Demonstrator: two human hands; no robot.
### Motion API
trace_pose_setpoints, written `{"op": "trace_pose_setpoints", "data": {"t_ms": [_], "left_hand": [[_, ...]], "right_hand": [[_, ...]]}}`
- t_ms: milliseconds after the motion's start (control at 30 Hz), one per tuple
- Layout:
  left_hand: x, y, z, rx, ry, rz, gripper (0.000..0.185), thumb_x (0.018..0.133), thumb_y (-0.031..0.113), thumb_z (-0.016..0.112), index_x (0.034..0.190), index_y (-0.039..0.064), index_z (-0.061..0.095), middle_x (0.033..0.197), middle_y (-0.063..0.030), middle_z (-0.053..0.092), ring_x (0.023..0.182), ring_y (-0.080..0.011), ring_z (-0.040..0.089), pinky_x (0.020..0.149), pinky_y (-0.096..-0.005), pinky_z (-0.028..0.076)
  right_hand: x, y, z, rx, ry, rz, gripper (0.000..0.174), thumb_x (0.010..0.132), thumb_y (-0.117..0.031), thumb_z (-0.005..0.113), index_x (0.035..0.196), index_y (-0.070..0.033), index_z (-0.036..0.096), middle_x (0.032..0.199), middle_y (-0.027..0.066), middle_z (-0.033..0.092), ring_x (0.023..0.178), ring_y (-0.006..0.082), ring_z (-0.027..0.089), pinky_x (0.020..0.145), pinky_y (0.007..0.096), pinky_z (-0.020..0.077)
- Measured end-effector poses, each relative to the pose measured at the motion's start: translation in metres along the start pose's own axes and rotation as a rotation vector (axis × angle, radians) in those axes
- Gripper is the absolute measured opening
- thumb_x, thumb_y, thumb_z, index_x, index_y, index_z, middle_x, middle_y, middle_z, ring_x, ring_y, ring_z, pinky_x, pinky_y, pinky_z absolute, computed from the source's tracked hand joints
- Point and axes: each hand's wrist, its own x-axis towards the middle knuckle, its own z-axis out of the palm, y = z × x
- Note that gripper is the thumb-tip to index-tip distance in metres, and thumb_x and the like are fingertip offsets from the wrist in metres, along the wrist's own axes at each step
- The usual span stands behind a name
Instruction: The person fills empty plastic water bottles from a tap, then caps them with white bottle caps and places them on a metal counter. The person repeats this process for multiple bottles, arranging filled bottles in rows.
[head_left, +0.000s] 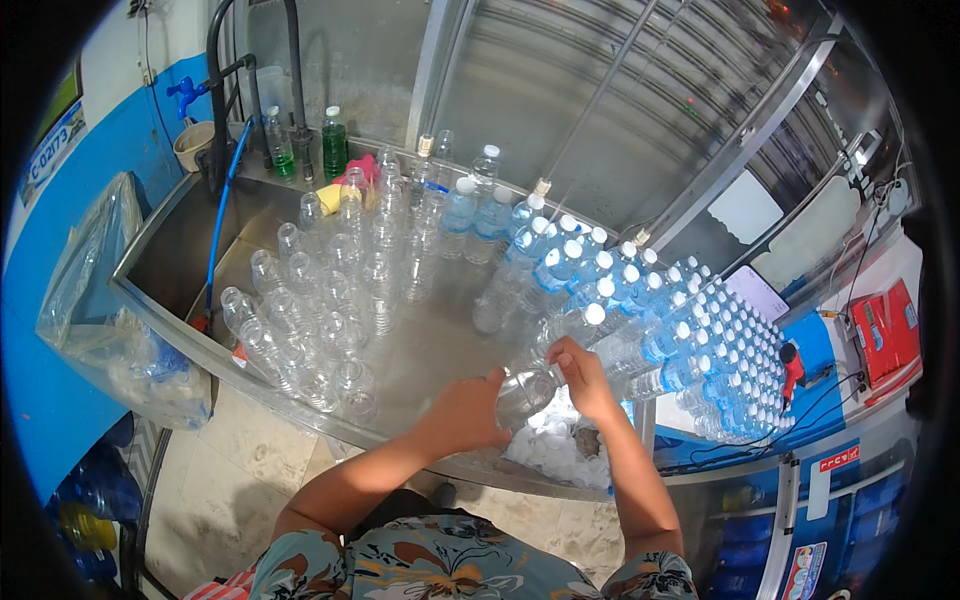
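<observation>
A clear plastic bottle (525, 396) lies tilted between my hands, above the front of a steel counter (442, 360). My left hand (471, 411) is closed around one end of it. My right hand (581, 375) has its fingers at the other end, by the neck; whether they hold a cap is hidden. Just beyond my right hand stands a bottle with a white cap (594, 314). Uncapped clear bottles (337, 330) stand in rows to the left. Many white-capped bottles with blue labels (660, 300) fill the right. Below the held bottle lies a pile of white caps (559, 450).
A steel sink (180, 255) with a blue-handled brush (229, 217) is at the left. Bottles of green liquid (334, 142) stand by black pipes at the back. A plastic bag (127, 330) hangs by the left wall. A red-and-black tool (791, 371) sits beyond the capped bottles.
</observation>
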Motion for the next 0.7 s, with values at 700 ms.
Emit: {"op": "trace_pose_setpoints", "data": {"t_ms": [700], "left_hand": [[0.123, -0.135, 0.052, -0.197, 0.972, 0.018, 0.074, 0.090, 0.021, 0.063, 0.142, -0.011, 0.022, 0.141, -0.0310, 0.031, 0.132, -0.0450, 0.031, 0.111, -0.0483, 0.025]], "right_hand": [[0.033, 0.043, -0.010, -0.424, 0.549, -0.291, 0.043, 0.080, 0.002, 0.070, 0.122, -0.003, 0.058, 0.120, 0.0185, 0.057, 0.109, 0.0353, 0.058, 0.088, 0.0393, 0.0488]]}}
